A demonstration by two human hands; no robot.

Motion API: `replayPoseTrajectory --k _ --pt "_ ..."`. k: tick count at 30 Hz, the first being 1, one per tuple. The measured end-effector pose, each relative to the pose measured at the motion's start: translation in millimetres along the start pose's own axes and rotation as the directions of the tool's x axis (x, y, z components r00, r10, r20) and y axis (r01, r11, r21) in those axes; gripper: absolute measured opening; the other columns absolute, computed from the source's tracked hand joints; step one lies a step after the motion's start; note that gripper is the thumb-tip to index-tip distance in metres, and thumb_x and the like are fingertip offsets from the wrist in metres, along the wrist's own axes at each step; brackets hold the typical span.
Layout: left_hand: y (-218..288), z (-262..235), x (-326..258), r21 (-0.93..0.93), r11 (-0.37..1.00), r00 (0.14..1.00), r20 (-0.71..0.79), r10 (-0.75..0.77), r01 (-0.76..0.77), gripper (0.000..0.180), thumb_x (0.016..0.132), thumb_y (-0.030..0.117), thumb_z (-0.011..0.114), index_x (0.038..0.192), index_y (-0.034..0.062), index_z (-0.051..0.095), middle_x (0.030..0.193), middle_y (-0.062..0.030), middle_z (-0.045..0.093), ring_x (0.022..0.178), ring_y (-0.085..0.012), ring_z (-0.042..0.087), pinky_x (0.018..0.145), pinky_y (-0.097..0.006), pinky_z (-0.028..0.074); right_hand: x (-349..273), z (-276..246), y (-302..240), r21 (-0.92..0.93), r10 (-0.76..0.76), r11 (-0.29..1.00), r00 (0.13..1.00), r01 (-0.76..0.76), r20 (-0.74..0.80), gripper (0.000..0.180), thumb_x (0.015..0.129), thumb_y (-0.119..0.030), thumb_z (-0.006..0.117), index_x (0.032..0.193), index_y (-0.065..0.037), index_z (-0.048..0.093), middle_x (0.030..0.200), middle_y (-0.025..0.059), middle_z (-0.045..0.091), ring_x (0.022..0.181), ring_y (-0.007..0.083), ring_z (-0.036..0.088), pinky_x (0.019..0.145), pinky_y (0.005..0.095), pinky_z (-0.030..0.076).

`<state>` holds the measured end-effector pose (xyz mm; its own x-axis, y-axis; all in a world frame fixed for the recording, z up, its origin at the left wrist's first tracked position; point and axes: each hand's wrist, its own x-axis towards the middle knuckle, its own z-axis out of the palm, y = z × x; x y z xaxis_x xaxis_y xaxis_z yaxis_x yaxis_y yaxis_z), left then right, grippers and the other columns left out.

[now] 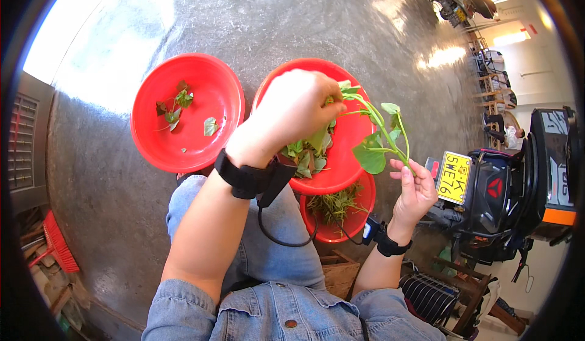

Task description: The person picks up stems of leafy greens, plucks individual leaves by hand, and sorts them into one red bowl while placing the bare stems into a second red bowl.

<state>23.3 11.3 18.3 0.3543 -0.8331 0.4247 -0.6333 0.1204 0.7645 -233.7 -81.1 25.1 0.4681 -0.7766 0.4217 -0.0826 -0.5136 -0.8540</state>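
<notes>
My right hand (415,190) pinches the lower end of a leafy green stem (383,127), which slants up and to the left. At its other end the fingers of my left hand (298,100) are closed on the stem's tip; the back of the hand partly hides this grip. Under my left hand is a red basin (345,155) with a heap of picked green leaves (312,156). Another red basin (207,94) to the left holds a few loose leaves (173,110). Partly beneath the middle basin, a third red basin (364,195) contains thin green stems (335,204).
To the right stands a motorbike (506,188) with a yellow plate. A red broom head (60,241) lies at the left, near a grey louvred door (24,140). A wooden crate (338,275) sits beside my leg. Another motorbike (457,3) is at the far right.
</notes>
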Motion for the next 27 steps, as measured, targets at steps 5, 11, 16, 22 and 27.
replayPoseTrajectory --k 5,11,16,22,27 --pt "-1 13 -2 0.113 0.990 0.996 0.046 0.082 -0.087 0.014 0.072 0.015 0.065 0.078 0.0021 0.066 0.074 -0.0120 0.062 0.072 -0.0303 0.060 0.065 -0.037 0.049 -1 13 -10 0.037 0.008 0.999 1.000 -0.008 0.000 0.014 0.083 0.006 0.057 0.097 0.008 0.059 0.085 0.0183 0.066 0.079 0.0242 0.067 0.068 0.0296 0.056" --pt "8 7 1 -0.308 0.927 0.953 -0.143 -0.268 0.215 0.012 0.080 0.007 0.060 0.083 -0.0031 0.067 0.075 -0.0164 0.066 0.066 -0.0153 0.064 0.060 -0.030 0.049 -9 25 -9 -0.078 -0.041 0.996 0.996 0.047 0.076 0.014 0.080 0.007 0.061 0.094 0.008 0.062 0.083 0.0167 0.067 0.077 0.0216 0.067 0.069 0.0282 0.054" --pt "2 23 1 -0.947 0.127 0.757 0.152 -0.636 0.297 0.013 0.080 0.005 0.061 0.085 -0.0057 0.065 0.076 -0.0104 0.066 0.062 -0.0139 0.062 0.058 -0.027 0.050 -13 46 -16 -0.307 -0.239 0.909 0.956 0.283 0.173 0.012 0.073 0.007 0.066 0.084 0.006 0.063 0.077 0.0170 0.067 0.070 0.0211 0.067 0.065 0.0277 0.052" --pt "-17 13 0 -0.936 0.249 0.644 -0.031 -0.764 0.250 0.014 0.082 0.006 0.060 0.090 -0.0046 0.064 0.074 -0.0087 0.064 0.060 -0.0142 0.061 0.053 -0.025 0.049 -17 51 -23 -0.390 -0.350 0.811 0.896 0.435 0.272 0.014 0.071 0.006 0.068 0.084 0.003 0.063 0.076 0.0160 0.066 0.067 0.0250 0.067 0.064 0.0304 0.053" --pt "-12 -3 6 -0.765 0.618 0.757 -0.293 -0.584 0.181 0.015 0.086 0.011 0.062 0.090 -0.0033 0.065 0.073 -0.0019 0.062 0.064 -0.0073 0.057 0.057 -0.020 0.047 -11 27 -14 -0.428 -0.279 0.829 0.929 0.360 0.242 0.015 0.071 0.007 0.067 0.085 0.002 0.064 0.078 0.0153 0.066 0.068 0.0242 0.066 0.063 0.0292 0.052"
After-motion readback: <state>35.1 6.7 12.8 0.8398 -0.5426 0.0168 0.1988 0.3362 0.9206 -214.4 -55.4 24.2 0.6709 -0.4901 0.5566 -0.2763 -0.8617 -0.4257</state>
